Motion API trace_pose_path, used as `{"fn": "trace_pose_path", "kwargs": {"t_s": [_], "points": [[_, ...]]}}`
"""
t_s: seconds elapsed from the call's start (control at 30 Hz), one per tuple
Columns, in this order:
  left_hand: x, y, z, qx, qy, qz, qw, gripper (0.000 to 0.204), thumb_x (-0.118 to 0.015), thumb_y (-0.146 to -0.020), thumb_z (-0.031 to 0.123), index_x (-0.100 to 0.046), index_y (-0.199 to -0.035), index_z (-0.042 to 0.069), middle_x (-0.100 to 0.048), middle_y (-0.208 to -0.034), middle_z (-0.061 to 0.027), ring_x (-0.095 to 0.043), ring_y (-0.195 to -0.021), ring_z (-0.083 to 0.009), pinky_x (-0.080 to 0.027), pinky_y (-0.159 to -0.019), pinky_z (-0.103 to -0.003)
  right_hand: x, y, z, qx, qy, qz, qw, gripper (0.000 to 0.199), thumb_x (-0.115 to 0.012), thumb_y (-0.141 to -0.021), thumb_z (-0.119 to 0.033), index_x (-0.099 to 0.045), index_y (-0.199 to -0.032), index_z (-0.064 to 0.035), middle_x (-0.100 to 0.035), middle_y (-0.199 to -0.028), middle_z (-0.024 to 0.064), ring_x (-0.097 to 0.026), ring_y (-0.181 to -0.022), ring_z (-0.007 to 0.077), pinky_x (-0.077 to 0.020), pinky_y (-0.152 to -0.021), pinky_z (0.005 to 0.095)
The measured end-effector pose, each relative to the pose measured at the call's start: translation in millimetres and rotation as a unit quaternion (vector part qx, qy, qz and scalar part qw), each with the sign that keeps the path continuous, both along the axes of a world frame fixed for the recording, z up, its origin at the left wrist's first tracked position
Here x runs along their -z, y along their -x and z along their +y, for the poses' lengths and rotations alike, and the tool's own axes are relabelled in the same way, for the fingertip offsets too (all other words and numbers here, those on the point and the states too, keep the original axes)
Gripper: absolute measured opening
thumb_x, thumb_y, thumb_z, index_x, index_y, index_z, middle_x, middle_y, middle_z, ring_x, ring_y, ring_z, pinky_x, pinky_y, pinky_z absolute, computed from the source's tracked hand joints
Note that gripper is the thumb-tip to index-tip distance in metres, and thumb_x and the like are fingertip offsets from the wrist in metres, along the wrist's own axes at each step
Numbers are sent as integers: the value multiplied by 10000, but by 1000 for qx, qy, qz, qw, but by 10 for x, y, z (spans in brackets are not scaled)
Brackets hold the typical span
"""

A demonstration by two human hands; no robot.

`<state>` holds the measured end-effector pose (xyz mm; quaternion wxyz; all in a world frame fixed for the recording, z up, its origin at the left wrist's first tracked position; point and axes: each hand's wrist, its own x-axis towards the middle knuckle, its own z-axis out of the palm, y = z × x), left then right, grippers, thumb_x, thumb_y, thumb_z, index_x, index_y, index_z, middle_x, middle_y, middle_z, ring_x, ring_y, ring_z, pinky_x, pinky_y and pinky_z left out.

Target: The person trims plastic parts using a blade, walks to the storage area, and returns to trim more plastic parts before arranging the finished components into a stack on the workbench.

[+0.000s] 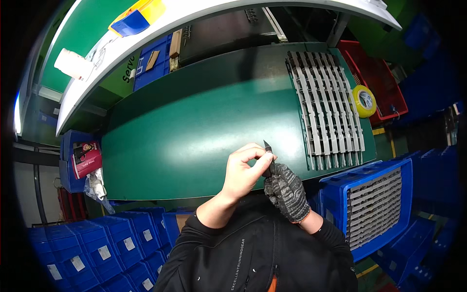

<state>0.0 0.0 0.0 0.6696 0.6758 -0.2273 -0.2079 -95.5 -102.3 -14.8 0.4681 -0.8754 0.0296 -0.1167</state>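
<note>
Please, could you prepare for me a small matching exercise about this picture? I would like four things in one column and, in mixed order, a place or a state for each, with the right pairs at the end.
Column one:
1. Left hand
2. Right hand
3. Yellow roll
4. Dark pointed tool

Column two:
A. Near the right edge of the green table, beside the rows of grey strips
B. Inside a grey knitted glove
C. Being held, with its tip sticking out
D. Bare, without a glove

Right pairs: 1-D, 2-B, 3-A, 4-C
</note>
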Motion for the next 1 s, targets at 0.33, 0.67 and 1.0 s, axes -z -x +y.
{"fn": "trace_pose_path", "kwargs": {"t_s": [0.33, 0.67, 1.0], "points": [[20, 17, 9, -2, -1, 8, 1000, 115, -570, -800, 51, -619, -736, -31, -562, -708, -46, -518, -576, -77, -426, -514, -207, 12, 54, 25, 12, -211, 89, 973, 209, -523, -749, -95, -550, -948, -38, -555, -760, 79, -542, -673, 229, -441, -593, 322], [889, -576, 108, -89, -143, 17, 986, 297, -543, -848, 254, -594, -1008, 9, -613, -929, -53, -550, -792, -100, -422, -714, -233, 625, -214, -82, 116, -592, 139, 786, 179, -459, -901, -205, -534, -982, -64, -501, -582, -9, -403, -398, 50, -304, -352, 175], [1891, -1924, 761, -222, -305, -34, 925, 293, -579, -778, 234, -596, -965, 10, -623, -875, -130, -603, -813, -215, -457, -754, -318, 1742, -89, -334, 112, 272, 97, 951, 182, -503, -796, -227, -589, -807, -66, -598, -764, 128, -575, -691, 287, -468, -618, 400]]}}
